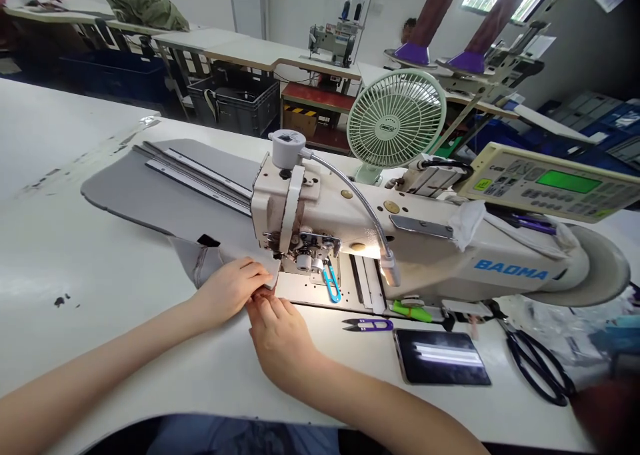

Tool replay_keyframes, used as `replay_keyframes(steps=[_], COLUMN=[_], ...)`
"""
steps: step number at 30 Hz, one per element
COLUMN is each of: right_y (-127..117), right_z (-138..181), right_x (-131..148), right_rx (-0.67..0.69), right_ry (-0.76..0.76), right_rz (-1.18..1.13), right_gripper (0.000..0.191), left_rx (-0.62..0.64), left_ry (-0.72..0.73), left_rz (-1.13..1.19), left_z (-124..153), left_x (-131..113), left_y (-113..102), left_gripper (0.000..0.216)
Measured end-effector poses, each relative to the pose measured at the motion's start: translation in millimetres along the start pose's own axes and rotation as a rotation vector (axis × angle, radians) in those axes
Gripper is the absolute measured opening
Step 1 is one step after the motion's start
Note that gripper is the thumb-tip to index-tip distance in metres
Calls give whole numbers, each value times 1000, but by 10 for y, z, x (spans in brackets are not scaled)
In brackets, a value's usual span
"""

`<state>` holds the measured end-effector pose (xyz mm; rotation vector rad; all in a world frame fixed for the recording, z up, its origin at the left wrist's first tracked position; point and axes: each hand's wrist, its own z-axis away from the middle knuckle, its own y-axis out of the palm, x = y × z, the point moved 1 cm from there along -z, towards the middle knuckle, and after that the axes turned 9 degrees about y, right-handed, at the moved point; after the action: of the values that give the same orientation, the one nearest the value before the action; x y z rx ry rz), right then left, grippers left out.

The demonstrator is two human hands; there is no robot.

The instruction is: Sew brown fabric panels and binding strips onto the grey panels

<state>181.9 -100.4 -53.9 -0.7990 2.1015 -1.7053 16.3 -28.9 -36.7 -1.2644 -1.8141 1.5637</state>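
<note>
A large grey fabric piece lies on the table to the left of the sewing machine and runs under its head. My left hand grips the near corner of this fabric, just in front of the needle area. Close against it, my right hand pinches the same edge, where a small reddish-brown bit shows between the fingers. The fingertips of both hands are partly hidden. Blue thread snips rest on the machine bed beside the needle area. Two pale strips lie along the top of the fabric.
Purple thread snips, a phone and black-handled scissors lie to the right of my hands. A green fan and a control panel stand behind the machine. Crates and other worktables are farther back, with a person partly visible.
</note>
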Motion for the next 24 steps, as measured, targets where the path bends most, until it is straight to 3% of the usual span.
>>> replay_keyframes(steps=[4, 9, 17, 24], right_y=[23, 109, 177, 100], right_z=[-44, -76, -172, -288], right_x=[-5, -16, -47, -71], right_rx=[9, 81, 155, 120], right_ry=[-11, 4, 81, 119], right_rz=[59, 120, 79, 76], right_gripper=[48, 48, 50, 51], left_rx=[-75, -62, 5, 40], left_ry=[23, 75, 134, 179], left_rz=[118, 199, 126, 53], left_z=[-40, -120, -248, -290], left_x=[106, 222, 384, 477], left_y=[-12, -15, -25, -30], left_gripper=[28, 30, 27, 23])
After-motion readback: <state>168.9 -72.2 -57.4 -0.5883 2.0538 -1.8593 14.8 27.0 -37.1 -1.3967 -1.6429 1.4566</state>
